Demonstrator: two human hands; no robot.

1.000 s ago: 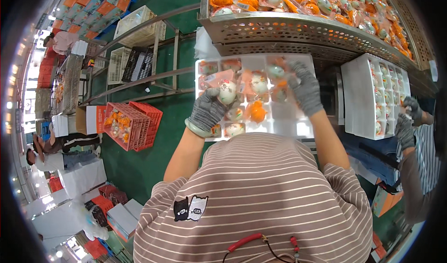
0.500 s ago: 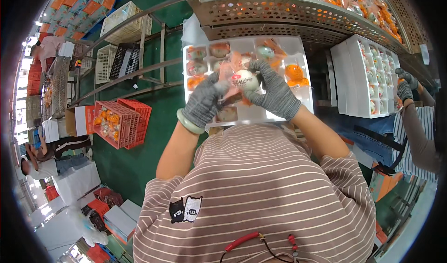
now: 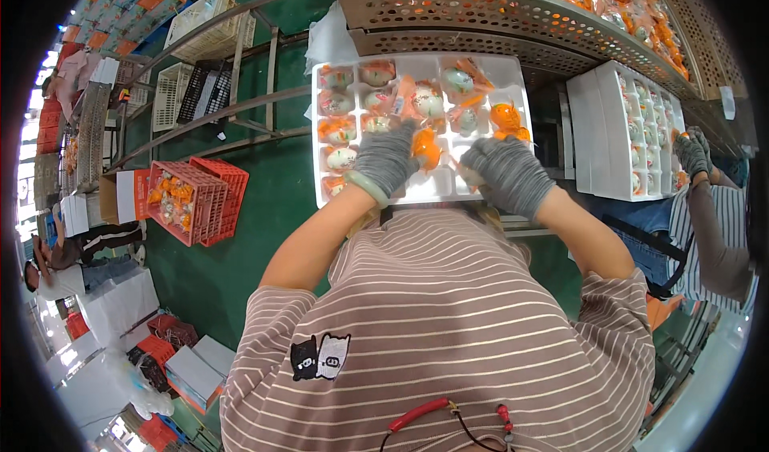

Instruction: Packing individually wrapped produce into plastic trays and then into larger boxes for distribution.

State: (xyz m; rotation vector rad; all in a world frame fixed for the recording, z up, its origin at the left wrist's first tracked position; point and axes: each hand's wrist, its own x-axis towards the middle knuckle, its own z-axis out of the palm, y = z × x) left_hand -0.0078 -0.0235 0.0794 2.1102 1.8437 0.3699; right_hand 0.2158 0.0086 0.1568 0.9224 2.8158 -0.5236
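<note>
A white foam tray (image 3: 517, 76) lies before me, its compartments holding white-and-printed eggs (image 3: 426, 100) in clear wrappers with orange parts. My left hand (image 3: 384, 160), in a grey knit glove with a pale bangle at the wrist, is over the lower middle compartments beside an orange wrapped item (image 3: 426, 148); its fingers are bent, and what they grip is hidden. My right hand (image 3: 503, 172), also gloved, is closed on a pale wrapped item (image 3: 469, 172) at the lower right of the tray, partly covered by the fingers.
A steel perforated trough (image 3: 448, 8) of wrapped eggs stands above. A co-worker's gloved hands (image 3: 690, 149) are at another foam tray (image 3: 609, 132) on the right. Red crates (image 3: 204, 200), pale crates (image 3: 172, 96), steel rails and other workers are at left.
Both hands have moved apart from the printed egg they held at mid-tray, the left toward lower middle, the right down and rightward. A wrapped egg now sits in an upper-middle compartment.
</note>
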